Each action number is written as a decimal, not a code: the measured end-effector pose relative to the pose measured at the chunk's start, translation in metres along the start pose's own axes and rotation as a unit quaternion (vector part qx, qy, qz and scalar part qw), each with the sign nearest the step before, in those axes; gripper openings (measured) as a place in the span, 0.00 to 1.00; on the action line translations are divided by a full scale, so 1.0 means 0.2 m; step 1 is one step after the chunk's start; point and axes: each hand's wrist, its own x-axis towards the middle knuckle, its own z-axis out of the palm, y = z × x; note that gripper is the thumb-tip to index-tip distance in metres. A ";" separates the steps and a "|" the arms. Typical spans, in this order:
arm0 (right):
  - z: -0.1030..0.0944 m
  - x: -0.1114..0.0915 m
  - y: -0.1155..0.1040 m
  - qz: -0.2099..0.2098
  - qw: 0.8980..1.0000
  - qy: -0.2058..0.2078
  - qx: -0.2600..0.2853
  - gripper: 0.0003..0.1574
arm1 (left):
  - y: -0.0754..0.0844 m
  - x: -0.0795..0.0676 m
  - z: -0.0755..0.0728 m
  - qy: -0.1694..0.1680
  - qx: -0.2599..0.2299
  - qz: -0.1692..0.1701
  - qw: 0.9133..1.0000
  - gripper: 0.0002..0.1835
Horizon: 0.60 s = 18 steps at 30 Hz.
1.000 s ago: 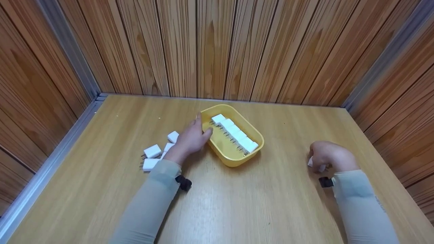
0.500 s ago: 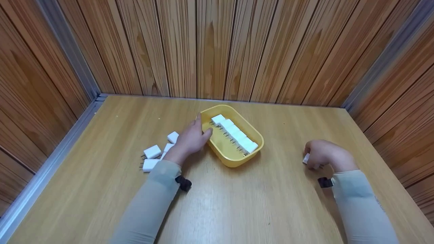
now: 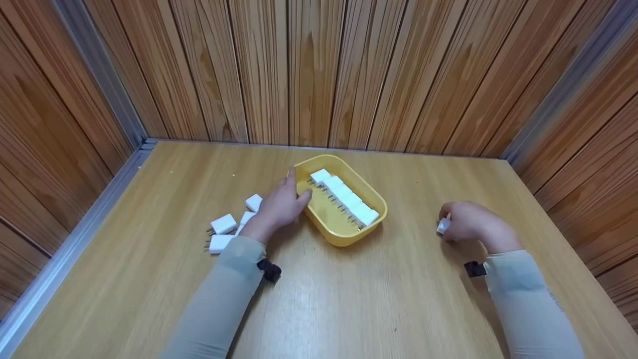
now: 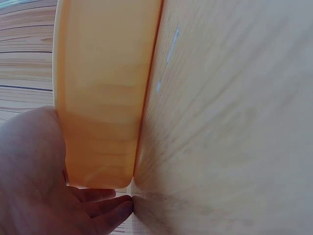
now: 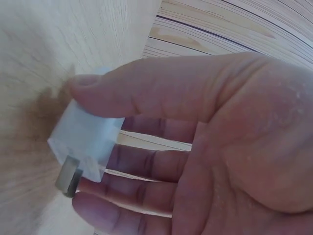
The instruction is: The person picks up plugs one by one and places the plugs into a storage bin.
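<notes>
In the head view my left hand (image 3: 280, 202) holds the left corner of a yellow plastic bin (image 3: 333, 238), the thumb over its rim. The left wrist view has that hand's fingers (image 4: 105, 208) around the end of the bin (image 4: 100, 93). My right hand (image 3: 471, 224) pinches a white plug-in charger (image 3: 443, 226) low over the table at the right. Up close in the right wrist view, the thumb lies across the charger (image 5: 85, 132), fingers behind it, its metal prongs pointing away from the thumb. Inside the bin, several white chargers (image 3: 341, 190) stand in a slanting row.
Several loose white chargers (image 3: 224, 224) lie left of the bin, partly hidden by my left hand and forearm. The wooden table (image 3: 349, 299) ends at a wood-panelled wall (image 3: 319, 75) behind, with panels on both sides and metal framing at the corners.
My right hand has moved slightly left and away from me with the charger, which now shows more clearly at the fingertips. The left hand and the bin have stayed put.
</notes>
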 end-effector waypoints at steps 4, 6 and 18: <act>0.02 0.01 -0.01 -0.006 1.000 0.020 -0.003 0.26 | 0.00 0.00 0.00 -0.002 -0.005 -0.003 1.000 0.51; 0.02 0.01 -0.01 -0.013 0.999 0.031 -0.005 0.26 | 0.00 0.00 0.00 -0.003 -0.006 -0.004 1.000 0.51; 0.05 0.03 -0.08 -0.041 0.993 0.106 -0.013 0.25 | -0.01 0.01 0.00 0.009 0.011 0.025 1.000 0.51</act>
